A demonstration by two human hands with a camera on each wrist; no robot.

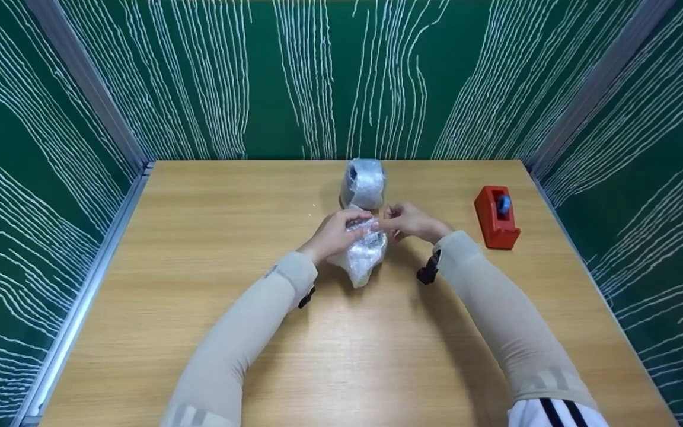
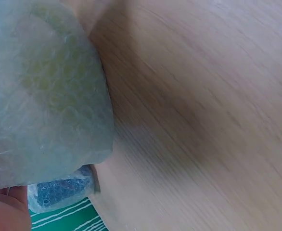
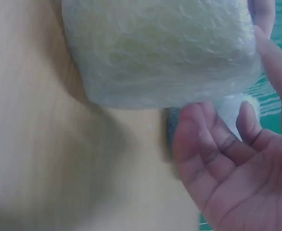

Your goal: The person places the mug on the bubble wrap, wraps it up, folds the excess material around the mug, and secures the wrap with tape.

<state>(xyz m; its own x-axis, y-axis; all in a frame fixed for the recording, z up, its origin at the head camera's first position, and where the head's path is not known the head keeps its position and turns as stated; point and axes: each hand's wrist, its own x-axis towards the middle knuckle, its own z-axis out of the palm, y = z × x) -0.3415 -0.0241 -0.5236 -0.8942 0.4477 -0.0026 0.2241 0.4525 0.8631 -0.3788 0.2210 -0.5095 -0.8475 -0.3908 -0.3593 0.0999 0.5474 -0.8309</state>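
A bubble-wrapped bundle [image 1: 365, 255] is held up over the middle of the table, and something yellowish-green shows faintly through the layers in the left wrist view. My left hand [image 1: 337, 232] grips it from the left, thumb on the near side and fingers over the top. On the other side is my right hand [image 1: 411, 222], its thumb laid against the wrap. In the right wrist view that hand's fingers [image 3: 201, 139] are loosely bent, with the tips right at the bundle's lower edge. What the bundle contains is hidden by the wrap.
A roll of bubble wrap [image 1: 367, 184] stands just beyond the bundle, near the table's back edge. To the right sits a red tape dispenser [image 1: 497, 222] with a blue-cored roll. Green walls with white wavy lines [image 1: 341, 77] enclose the wooden table [image 1: 229, 237].
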